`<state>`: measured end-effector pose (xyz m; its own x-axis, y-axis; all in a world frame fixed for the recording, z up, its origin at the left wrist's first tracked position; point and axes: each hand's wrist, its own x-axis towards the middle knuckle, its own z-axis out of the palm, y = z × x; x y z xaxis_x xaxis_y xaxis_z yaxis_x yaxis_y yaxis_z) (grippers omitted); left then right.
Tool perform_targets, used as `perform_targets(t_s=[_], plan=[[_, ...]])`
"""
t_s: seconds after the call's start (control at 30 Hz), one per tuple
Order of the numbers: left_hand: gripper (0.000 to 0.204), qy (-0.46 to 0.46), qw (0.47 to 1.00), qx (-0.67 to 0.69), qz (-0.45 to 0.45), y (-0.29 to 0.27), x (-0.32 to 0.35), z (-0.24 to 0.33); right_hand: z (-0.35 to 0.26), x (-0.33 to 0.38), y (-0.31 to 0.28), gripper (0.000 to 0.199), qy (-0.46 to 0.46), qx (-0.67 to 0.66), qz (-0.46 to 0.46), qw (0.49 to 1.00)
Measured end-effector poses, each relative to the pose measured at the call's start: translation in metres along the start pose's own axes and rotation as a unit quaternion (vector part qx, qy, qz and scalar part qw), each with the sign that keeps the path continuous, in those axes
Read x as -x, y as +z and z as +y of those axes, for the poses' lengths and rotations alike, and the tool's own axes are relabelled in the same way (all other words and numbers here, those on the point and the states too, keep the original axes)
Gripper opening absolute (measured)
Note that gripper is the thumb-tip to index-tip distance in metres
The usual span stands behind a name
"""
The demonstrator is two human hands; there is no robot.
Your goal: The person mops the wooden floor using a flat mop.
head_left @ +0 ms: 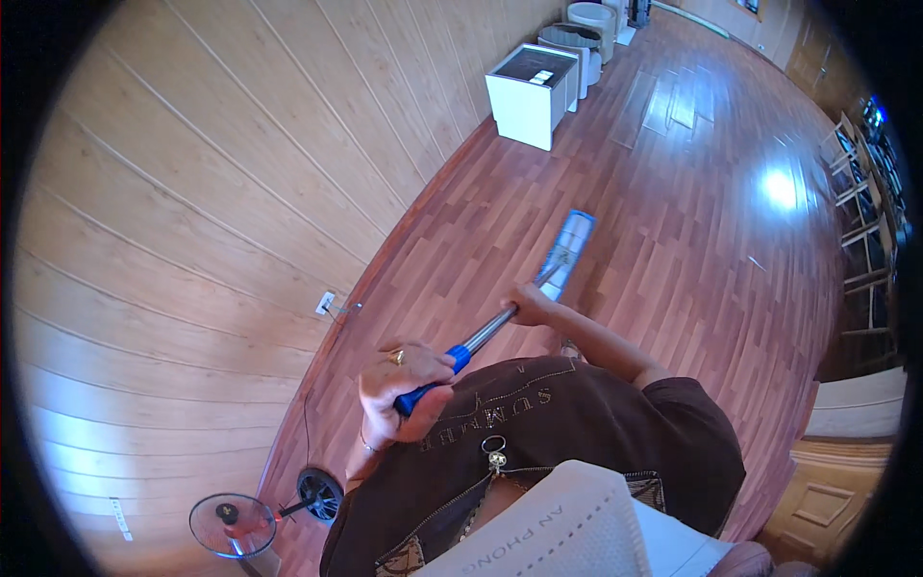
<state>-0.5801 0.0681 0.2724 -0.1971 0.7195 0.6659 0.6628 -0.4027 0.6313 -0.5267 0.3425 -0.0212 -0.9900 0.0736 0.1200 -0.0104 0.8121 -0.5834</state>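
Observation:
A flat mop [566, 252] with a blue-edged, pale rectangular head rests on the reddish wood-plank floor ahead of me. Its metal pole slants back toward my body and ends in a blue grip [460, 358]. My left hand [408, 383], with a ring on one finger, is closed around the blue grip near the pole's top end. Lower down the pole, my right hand [531, 304] wraps round the metal shaft. Part of the mop head's near end is hidden behind my right hand and forearm.
Pale panelled wall [221, 183] runs along the left, with a white socket [325, 303] and cord. A fan [231, 524] stands at lower left. Ahead by the wall sits a white cabinet [524, 101]. Chairs and tables [865, 221] line the right; a wooden cabinet [822, 500] is nearer.

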Motion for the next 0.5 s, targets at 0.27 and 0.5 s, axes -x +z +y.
perform_targets(t_s=[0.27, 0.5], plan=[[0.027, 0.142, 0.988, -0.035, -0.047, -0.038, 0.017, 0.052, -0.098, -0.047, 0.032, 0.026, -0.131, -0.177, -0.14, 0.965], [0.025, 0.175, 0.976, -0.015, -0.131, -0.024, 0.019, 0.072, -0.102, -0.019, 0.049, 0.019, -0.117, -0.193, -0.144, 0.963]])
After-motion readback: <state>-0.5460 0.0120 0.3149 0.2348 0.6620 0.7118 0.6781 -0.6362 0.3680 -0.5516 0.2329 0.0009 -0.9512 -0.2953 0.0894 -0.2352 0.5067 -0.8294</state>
